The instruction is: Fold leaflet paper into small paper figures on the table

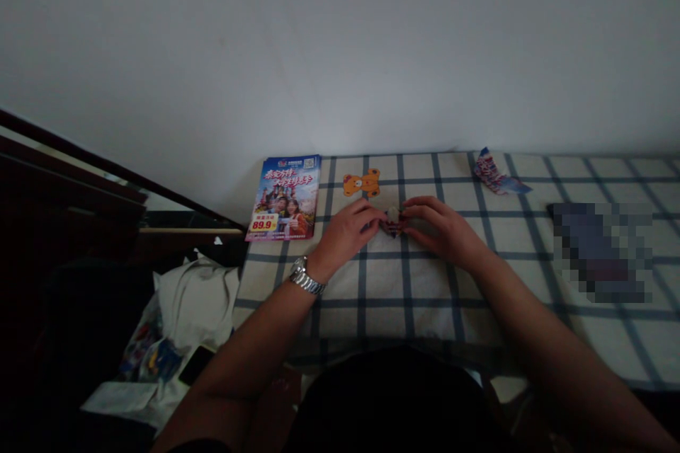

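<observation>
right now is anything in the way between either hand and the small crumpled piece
Nothing visible: the fingertips of the left hand and right hand are right at the small crumpled piece. The orange bear lies farther back, toward the wall.

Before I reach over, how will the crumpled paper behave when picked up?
The crumpled paper looks thin, so probably light and easily nudged. Its creases suggest it would bend when pinched. Its uneven, spread shape makes rolling across the checked cloth unlikely.
</observation>
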Available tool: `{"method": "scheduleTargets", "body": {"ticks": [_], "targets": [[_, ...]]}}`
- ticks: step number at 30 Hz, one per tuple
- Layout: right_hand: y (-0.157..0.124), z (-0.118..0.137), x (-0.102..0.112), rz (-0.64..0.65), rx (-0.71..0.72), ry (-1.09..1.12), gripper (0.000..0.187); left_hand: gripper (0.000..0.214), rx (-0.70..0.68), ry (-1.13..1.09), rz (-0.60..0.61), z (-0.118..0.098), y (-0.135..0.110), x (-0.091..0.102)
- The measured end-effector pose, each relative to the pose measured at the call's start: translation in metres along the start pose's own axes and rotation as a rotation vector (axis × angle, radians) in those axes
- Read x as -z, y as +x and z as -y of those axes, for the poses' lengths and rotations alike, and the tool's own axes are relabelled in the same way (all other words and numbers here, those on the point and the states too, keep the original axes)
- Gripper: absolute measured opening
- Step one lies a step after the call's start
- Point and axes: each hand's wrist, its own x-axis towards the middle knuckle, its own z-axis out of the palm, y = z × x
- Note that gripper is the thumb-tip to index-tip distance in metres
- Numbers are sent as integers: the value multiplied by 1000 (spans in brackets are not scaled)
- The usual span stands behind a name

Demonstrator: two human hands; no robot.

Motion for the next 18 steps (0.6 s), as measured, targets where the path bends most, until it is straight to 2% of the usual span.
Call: {"method": "scheduleTargets", "body": {"ticks": [3,9,18], "targets": [[0,-2,0,0,-28,12,13,17,26,-1,-3,-1,1,1],[-1,-4,1,35,-36,-26,7,21,-7,52,69,-3,1,-1],[0,8,0,132,8,-188,21,15,-53,91,111,-3,-1,-4]]}}
